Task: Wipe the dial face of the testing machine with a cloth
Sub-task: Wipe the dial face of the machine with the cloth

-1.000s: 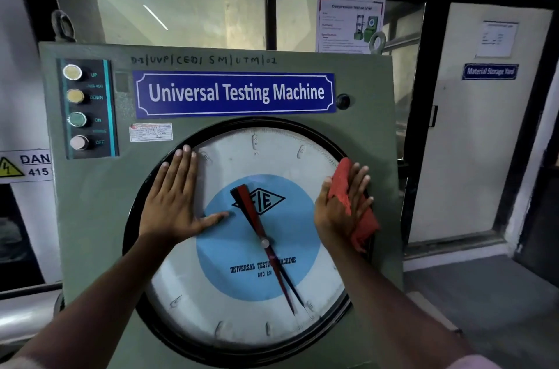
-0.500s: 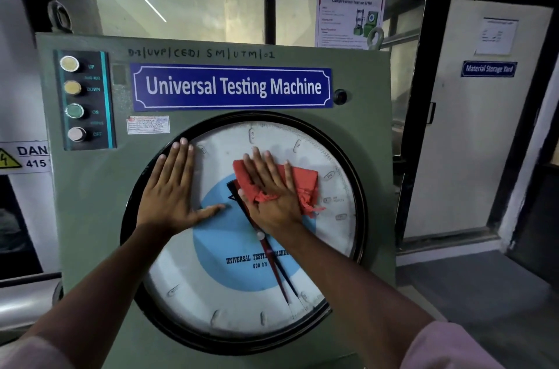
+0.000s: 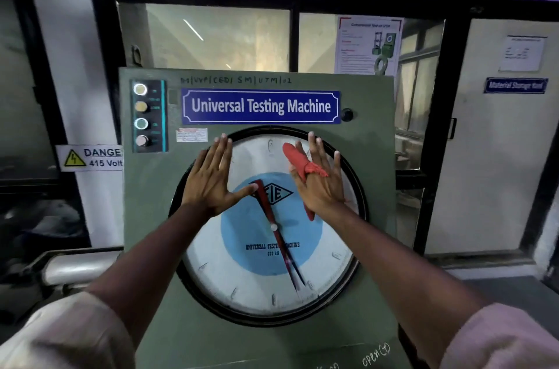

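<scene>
The round dial face (image 3: 251,284) fills the green machine panel (image 3: 151,217), white with a blue centre and a red pointer (image 3: 266,205). My left hand (image 3: 211,178) lies flat with fingers spread on the dial's upper left, over the black rim. My right hand (image 3: 320,178) presses a red cloth (image 3: 295,156) flat against the dial's upper right. Most of the cloth is hidden under the palm; ends stick out above the fingers and below the wrist.
A blue nameplate (image 3: 260,106) and a column of push buttons (image 3: 141,114) sit above the dial. A danger sign (image 3: 90,156) hangs to the left. A white door (image 3: 496,138) stands to the right, and windows lie behind the machine.
My right hand has slid the cloth from the dial's right edge to the centre, then up to the upper right. The camera pulled back and tilted up. My left hand stayed in place.
</scene>
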`<action>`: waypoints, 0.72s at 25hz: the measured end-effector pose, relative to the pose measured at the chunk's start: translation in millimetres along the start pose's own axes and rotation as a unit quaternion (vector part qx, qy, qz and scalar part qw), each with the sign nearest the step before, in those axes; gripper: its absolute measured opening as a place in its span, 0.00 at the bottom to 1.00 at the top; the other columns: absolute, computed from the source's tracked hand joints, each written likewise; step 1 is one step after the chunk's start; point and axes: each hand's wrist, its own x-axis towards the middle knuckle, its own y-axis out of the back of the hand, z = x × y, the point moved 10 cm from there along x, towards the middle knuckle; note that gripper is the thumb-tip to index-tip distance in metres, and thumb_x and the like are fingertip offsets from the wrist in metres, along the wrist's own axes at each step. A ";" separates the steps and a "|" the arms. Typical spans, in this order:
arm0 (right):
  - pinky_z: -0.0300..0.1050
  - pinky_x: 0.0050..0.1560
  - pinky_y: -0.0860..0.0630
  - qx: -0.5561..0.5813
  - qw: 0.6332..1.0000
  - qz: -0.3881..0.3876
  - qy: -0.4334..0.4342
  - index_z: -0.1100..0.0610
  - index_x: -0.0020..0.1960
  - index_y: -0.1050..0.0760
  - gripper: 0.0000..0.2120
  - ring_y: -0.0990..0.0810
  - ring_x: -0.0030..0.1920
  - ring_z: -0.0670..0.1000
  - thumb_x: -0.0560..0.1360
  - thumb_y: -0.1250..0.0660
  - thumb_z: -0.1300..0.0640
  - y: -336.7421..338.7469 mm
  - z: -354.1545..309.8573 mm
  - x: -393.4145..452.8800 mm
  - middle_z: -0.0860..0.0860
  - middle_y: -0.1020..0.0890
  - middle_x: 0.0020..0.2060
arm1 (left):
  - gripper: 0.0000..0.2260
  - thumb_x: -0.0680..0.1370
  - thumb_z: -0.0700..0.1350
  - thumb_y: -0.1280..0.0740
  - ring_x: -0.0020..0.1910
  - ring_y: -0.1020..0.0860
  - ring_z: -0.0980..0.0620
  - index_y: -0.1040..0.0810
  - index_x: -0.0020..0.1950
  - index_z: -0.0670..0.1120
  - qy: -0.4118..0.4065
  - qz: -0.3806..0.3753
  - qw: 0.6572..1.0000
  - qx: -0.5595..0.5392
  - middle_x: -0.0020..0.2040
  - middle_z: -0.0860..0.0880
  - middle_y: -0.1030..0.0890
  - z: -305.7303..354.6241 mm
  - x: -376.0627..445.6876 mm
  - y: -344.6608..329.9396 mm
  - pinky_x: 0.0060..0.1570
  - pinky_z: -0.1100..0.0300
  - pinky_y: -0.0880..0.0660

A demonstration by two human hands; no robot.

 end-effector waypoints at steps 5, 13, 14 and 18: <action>0.65 0.85 0.62 0.045 0.996 -0.033 0.068 0.40 0.87 0.61 0.32 0.61 0.87 0.50 0.86 0.57 0.35 32.9 -46.8 3.3 0.46 0.64 0.87 | 0.55 0.74 0.81 0.54 0.91 0.57 0.47 0.54 0.91 0.46 0.045 0.032 0.998 0.025 0.91 0.48 0.55 0.3 -30.5 59.0 0.87 0.50 0.65; 0.64 0.86 0.58 0.150 0.969 -0.059 0.187 0.37 0.85 0.60 0.32 0.57 0.87 0.50 0.86 0.53 0.33 49.7 -203.4 -20.2 0.43 0.65 0.86 | 0.52 0.76 0.79 0.55 0.91 0.55 0.46 0.54 0.91 0.45 0.153 0.005 0.979 0.132 0.91 0.47 0.54 -79.5 -156.6 147.9 0.89 0.45 0.59; 0.64 0.85 0.58 0.162 0.965 -0.060 0.198 0.38 0.86 0.58 0.32 0.56 0.87 0.50 0.85 0.53 0.33 49.4 -225.8 -28.9 0.43 0.64 0.86 | 0.52 0.76 0.79 0.55 0.91 0.55 0.46 0.54 0.91 0.46 0.165 0.000 0.976 0.145 0.91 0.47 0.54 -89.4 -174.4 158.8 0.89 0.45 0.59; 0.64 0.85 0.59 0.213 0.938 -0.100 0.256 0.39 0.87 0.55 0.33 0.56 0.87 0.48 0.85 0.53 0.31 46.0 -336.1 -79.2 0.41 0.62 0.87 | 0.53 0.75 0.79 0.55 0.91 0.55 0.47 0.52 0.91 0.45 0.228 -0.014 0.956 0.186 0.91 0.47 0.53 -139.9 -259.7 211.8 0.89 0.46 0.59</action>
